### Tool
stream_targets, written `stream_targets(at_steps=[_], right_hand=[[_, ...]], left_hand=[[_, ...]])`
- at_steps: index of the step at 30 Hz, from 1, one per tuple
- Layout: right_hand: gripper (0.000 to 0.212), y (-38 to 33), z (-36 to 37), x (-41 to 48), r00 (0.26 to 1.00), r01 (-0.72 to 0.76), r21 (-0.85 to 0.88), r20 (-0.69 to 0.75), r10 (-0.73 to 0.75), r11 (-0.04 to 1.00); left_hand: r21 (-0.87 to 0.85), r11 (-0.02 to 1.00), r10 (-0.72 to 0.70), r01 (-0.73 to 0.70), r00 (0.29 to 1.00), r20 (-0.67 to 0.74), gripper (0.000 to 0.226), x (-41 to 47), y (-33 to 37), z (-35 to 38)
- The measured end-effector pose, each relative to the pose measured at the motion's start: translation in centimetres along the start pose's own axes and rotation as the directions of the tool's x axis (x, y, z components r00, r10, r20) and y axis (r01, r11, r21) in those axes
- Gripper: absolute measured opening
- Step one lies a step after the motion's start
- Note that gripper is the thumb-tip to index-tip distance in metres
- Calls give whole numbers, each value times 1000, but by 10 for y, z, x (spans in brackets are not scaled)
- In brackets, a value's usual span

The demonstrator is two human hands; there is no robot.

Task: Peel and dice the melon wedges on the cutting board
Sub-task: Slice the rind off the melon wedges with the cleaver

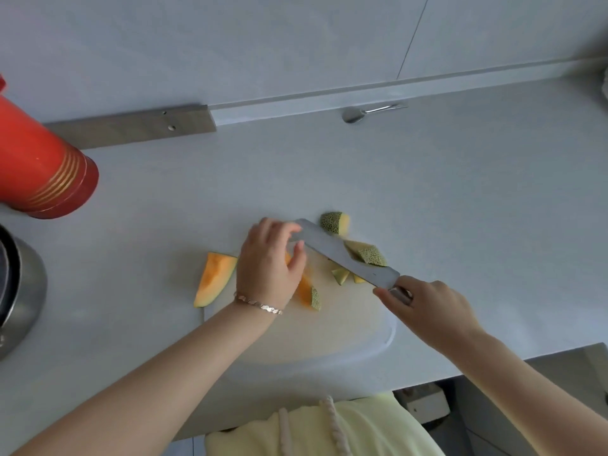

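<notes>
melon wedges (214, 279): two on the cutting board (329, 330), one under the left hand (266, 268).
knife (339, 255): big blade tilted over the board, rind piece (370, 255) on it.
left hand: holds a wedge.
right hand (431, 304): grips the knife handle.

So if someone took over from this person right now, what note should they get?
Left hand: holds the orange melon wedge with netted green rind down on the white cutting board.
Right hand: grips the handle of the long grey-bladed knife, with the blade angled across the board.
Done: cut rind pieces lie at the board's far right, one on the blade.
Left: the held wedge still shows rind. A second orange wedge waits at the board's left edge. Dicing seems not yet begun.
</notes>
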State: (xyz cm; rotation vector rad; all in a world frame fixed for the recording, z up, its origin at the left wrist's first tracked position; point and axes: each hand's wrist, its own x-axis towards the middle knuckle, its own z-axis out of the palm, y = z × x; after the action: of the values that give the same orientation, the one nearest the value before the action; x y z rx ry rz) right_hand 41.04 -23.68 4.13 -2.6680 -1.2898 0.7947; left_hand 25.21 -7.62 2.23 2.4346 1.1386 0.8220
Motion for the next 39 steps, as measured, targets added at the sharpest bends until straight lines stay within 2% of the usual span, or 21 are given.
stream_targets(at_steps=[1, 2, 3, 5, 6, 8, 11, 14, 16, 17, 20, 22, 24, 25, 27, 28, 30, 32, 34, 36, 39], right_hand=[[49, 0, -1, 0, 1000, 18, -56, 3, -18, 998], [48, 0, -2, 0, 999, 33, -105, 13, -32, 994], [48, 0, -3, 0, 999, 48, -149, 24, -45, 988], [50, 1, -4, 1, 996, 86, -223, 41, -78, 971], [51, 1, -4, 1, 994, 109, -250, 52, -99, 962], [51, 1, -5, 0, 989, 147, -284, 74, -131, 948], [51, 4, -5, -1, 980, 198, -325, 92, -177, 925], [53, 5, -3, -4, 969, 246, -353, 92, -228, 903], [54, 4, -3, -5, 966, 259, -353, 88, -244, 899], [53, 3, -3, -5, 967, 256, -348, 82, -243, 902], [50, 5, -4, -7, 978, 210, -309, 55, -203, 928], [47, 9, -5, -10, 989, 145, -260, 30, -142, 955], [46, 13, -4, -13, 999, 49, -144, 9, -48, 988], [46, 15, -2, -14, 1000, -7, -48, 13, 7, 999], [49, 17, 4, -14, 992, -120, 179, 46, 114, 976], [50, 18, 7, -12, 986, -167, 284, 67, 154, 944], [54, 16, 9, -9, 971, -238, 463, 121, 205, 854], [53, 12, 8, -8, 951, -308, 604, 199, 235, 735], [49, 7, 5, -6, 934, -358, 677, 254, 252, 643], [48, 3, 4, -5, 925, -379, 706, 268, 268, 599], [49, 0, 3, -6, 922, -385, 718, 267, 281, 580]], left_hand=[[-16, 987, 161, -161, 987, 11, 22, 7, 3, -3], [-56, 963, 268, -263, 954, 137, 23, 16, 8, -5], [-106, 952, 305, -286, 896, 321, 24, 24, 14, -6], [-85, 966, 237, -243, 710, 663, 30, 34, 24, 3], [-33, 962, 203, -271, 631, 749, 34, 37, 28, 10], [19, 938, 188, -347, 552, 812, 36, 41, 33, 23], [61, 880, 218, -470, 517, 828, 33, 46, 37, 36], [78, 765, 302, -639, 463, 833, 24, 47, 43, 47], [102, 738, 306, -668, 465, 831, 25, 49, 45, 55], [127, 748, 295, -651, 498, 815, 24, 52, 46, 58], [172, 901, 184, -399, 708, 682, 21, 69, 47, 55], [147, 972, 65, -185, 809, 584, 24, 79, 45, 40], [69, 997, 6, -43, 883, 469, 23, 81, 42, 20], [1, 1000, 18, -20, 930, 367, 22, 78, 39, 9], [-91, 992, 93, -82, 987, 130, 18, 62, 32, -9], [-97, 987, 137, -131, 989, 57, 17, 50, 24, -12], [-37, 968, 250, -248, 965, 82, 14, 21, 3, -8], [81, 915, 356, -396, 884, 303, 27, -4, -25, 9], [194, 849, 333, -492, 782, 527, 47, -19, -44, 29], [254, 791, 308, -556, 722, 619, 49, -23, -49, 43], [219, 735, 322, -641, 615, 720, 42, -18, -44, 51]])
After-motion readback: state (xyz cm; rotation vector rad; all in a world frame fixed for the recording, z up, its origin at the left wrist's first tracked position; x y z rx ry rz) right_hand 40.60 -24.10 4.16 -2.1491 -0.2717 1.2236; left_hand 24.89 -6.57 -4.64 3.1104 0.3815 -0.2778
